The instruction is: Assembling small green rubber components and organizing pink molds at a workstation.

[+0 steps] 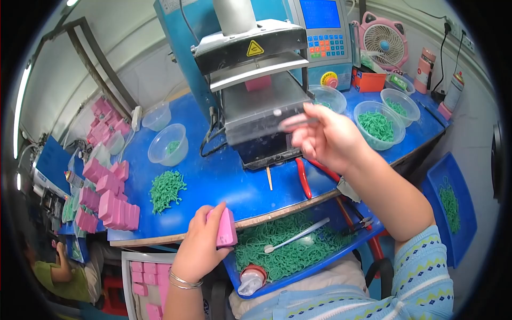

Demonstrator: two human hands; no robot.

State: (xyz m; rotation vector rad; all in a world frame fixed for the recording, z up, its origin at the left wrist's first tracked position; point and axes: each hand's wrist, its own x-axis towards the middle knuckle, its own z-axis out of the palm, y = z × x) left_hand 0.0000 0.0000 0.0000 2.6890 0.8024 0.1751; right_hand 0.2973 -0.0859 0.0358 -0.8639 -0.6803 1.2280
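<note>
My left hand point(200, 240) is closed round a pink block point(226, 229) at the table's front edge. My right hand point(333, 133) is raised before the press point(250, 53), thumb and fingers closed on a slender grey tool point(304, 122). Motion smears the tool's tip, so its exact kind does not show. Inside the press, another pink piece point(258, 83) shows beneath the upper plate. Below my hands, a blue tray point(306, 279) holds a mass of thin green strands point(282, 256), with a white long-handled brush-like stick point(298, 234) lying across them.
Red-handled pliers point(303, 178) and a wooden stick point(269, 178) lie by the press. Green bits point(167, 191) are heaped on the blue table point(213, 186). Pink blocks point(114, 205) stack at left. Plastic bowls point(377, 141) stand right. Another person point(64, 274) sits at far left.
</note>
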